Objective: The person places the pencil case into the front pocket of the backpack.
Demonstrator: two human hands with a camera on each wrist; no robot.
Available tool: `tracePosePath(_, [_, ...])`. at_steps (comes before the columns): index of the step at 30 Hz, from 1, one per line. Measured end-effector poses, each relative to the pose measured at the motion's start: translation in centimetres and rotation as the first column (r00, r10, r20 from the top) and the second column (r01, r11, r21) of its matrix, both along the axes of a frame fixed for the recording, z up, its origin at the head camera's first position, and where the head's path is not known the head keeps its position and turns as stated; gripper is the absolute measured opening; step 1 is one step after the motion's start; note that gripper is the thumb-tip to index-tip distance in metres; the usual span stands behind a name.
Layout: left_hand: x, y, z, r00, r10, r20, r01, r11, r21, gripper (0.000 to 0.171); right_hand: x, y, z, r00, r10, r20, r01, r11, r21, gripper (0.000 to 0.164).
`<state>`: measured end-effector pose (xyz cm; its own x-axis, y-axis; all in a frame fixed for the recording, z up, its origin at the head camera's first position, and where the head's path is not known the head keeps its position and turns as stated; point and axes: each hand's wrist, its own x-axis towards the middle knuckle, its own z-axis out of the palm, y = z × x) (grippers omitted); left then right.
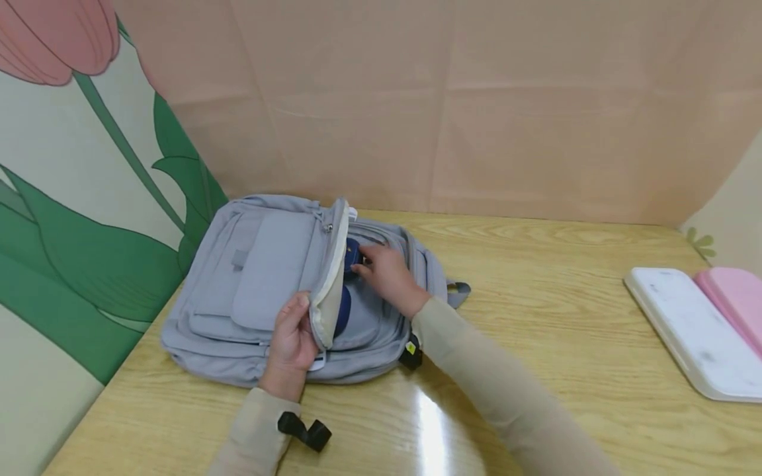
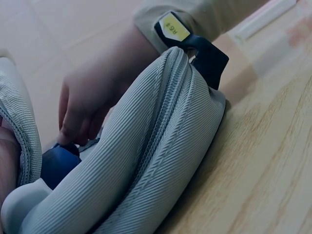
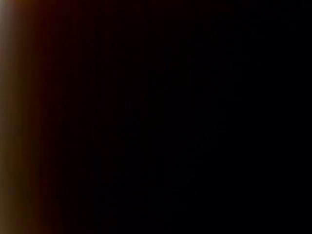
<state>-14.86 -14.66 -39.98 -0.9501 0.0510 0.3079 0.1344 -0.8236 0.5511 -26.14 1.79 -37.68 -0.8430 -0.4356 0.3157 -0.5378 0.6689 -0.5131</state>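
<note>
A grey backpack (image 1: 268,264) lies on the table, the light-lined flap (image 1: 329,297) of its pocket lifted. My left hand (image 1: 294,337) grips the lower edge of that flap, thumb on the outer side. At the pocket opening, my right hand (image 1: 389,274) pinches a dark blue object (image 1: 352,254) with a small gold mark; its kind I cannot tell. Lower down, a rounded dark blue part (image 1: 342,311) shows beside the flap. The left wrist view has the right hand (image 2: 90,105) reaching over the grey zipped edge (image 2: 156,131) to the blue object (image 2: 58,163). The right wrist view is almost wholly dark.
On the wooden table (image 1: 536,277), a white flat case (image 1: 693,330) and a pink one (image 1: 738,297) lie at the right. A grey strap loop (image 1: 458,291) sticks out from the backpack's right end. Behind stands a pinkish cloth backdrop (image 1: 440,119), with a tulip-patterned panel (image 1: 119,264) at left.
</note>
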Motion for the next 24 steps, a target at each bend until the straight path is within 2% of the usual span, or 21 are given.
tracePosePath(3, [0.1,0.0,0.0,1.000,0.004,-0.004,-0.004,1.000,0.003,0.022,0.3,-0.2,-0.1,0.996,-0.002,-0.085,0.007,0.998,0.058,0.039])
tracePosePath(5, [0.1,0.1,-0.1,1.000,0.007,-0.008,-0.007,1.000,0.008,0.023,0.5,-0.1,-0.2,0.993,-0.008,-0.115,0.013,0.999,0.043,0.037])
tracePosePath(11, [0.1,0.0,-0.1,1.000,0.008,-0.011,-0.008,1.000,0.015,0.025,1.0,1.6,-0.3,0.982,-0.061,-0.180,0.037,0.990,-0.137,0.029])
tracePosePath(14, [-0.1,0.1,-0.1,1.000,-0.007,-0.017,0.007,1.000,0.010,0.025,1.4,3.4,-0.1,0.970,-0.063,-0.233,0.015,0.979,-0.202,0.026])
tracePosePath(20, [-0.7,0.2,0.0,1.000,-0.010,-0.017,0.010,1.000,-0.011,0.022,1.7,7.3,-0.1,0.932,-0.084,-0.353,-0.020,0.959,-0.282,0.019])
tracePosePath(24, [-0.7,0.3,0.0,1.000,-0.009,-0.009,0.009,1.000,-0.001,0.021,2.3,10.6,0.0,0.914,-0.127,-0.385,0.017,0.961,-0.276,0.016])
